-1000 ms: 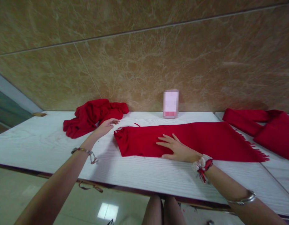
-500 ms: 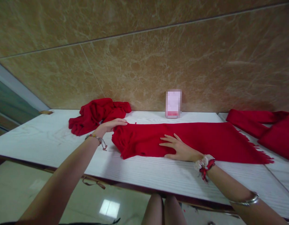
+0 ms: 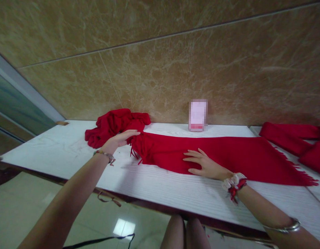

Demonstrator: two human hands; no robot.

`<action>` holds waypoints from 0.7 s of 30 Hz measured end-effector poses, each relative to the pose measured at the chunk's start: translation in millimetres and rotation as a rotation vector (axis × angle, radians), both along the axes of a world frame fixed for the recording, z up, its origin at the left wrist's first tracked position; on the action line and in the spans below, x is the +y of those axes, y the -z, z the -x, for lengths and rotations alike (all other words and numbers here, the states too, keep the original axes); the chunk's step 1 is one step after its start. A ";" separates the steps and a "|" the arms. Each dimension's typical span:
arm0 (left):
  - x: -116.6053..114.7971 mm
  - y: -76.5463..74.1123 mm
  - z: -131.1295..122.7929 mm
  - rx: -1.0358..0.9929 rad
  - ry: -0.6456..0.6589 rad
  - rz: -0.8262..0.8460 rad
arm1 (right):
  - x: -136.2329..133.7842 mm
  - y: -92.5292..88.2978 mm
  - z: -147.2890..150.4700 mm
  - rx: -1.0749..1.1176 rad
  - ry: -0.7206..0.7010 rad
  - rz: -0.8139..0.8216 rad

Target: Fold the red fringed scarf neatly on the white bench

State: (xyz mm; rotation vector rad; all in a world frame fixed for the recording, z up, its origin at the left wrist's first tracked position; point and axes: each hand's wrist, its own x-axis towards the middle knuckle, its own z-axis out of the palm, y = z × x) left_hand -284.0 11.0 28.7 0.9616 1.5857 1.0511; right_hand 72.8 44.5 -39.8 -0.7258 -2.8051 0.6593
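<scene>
A long red fringed scarf (image 3: pixel 227 155) lies lengthwise on a white wood-grain tabletop (image 3: pixel 82 162). Its right part is flat, while its left end is bunched, with tassels hanging loose. My left hand (image 3: pixel 123 137) is closed at the upper corner of that left end, the fingertips partly hidden by the cloth. My right hand (image 3: pixel 205 164) rests flat on the scarf's middle, fingers spread.
A crumpled red cloth (image 3: pixel 114 126) sits behind my left hand. Against the tan marble wall (image 3: pixel 160 69) leans a blurred pink-and-white phone-like object (image 3: pixel 198 116). Another folded red cloth (image 3: pixel 294 138) lies at the right. A strap hangs below the table's front edge.
The scarf's left end has changed shape, and its tassels now show below my left hand. My right hand stays spread on the cloth. The whole view has shifted slightly.
</scene>
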 end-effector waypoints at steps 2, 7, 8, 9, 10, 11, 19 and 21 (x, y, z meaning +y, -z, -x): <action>1.1 5.9 -12.2 -0.194 -0.092 0.014 | 0.1 -0.2 0.8 -0.004 0.008 -0.003; 7.5 16.2 -32.2 -0.268 0.016 0.065 | -2.6 -0.7 1.3 -0.013 0.018 -0.026; 9.6 15.9 -31.0 -0.237 0.030 0.060 | -3.3 -0.4 1.3 -0.009 0.016 -0.036; 11.6 15.1 -28.2 -0.206 0.038 0.054 | -3.8 0.1 1.1 -0.005 0.014 -0.046; 13.2 13.9 -24.2 -0.172 0.041 0.049 | -4.1 0.8 1.1 -0.001 0.009 -0.054; 14.1 12.6 -19.7 -0.137 0.044 0.045 | -4.1 1.5 1.0 0.003 0.006 -0.060; -20.6 8.1 2.2 -0.131 0.132 -0.111 | -0.9 2.5 1.6 -0.003 0.005 -0.049; -34.0 12.4 3.8 -0.133 0.259 -0.105 | -0.6 2.1 1.5 0.013 0.004 -0.045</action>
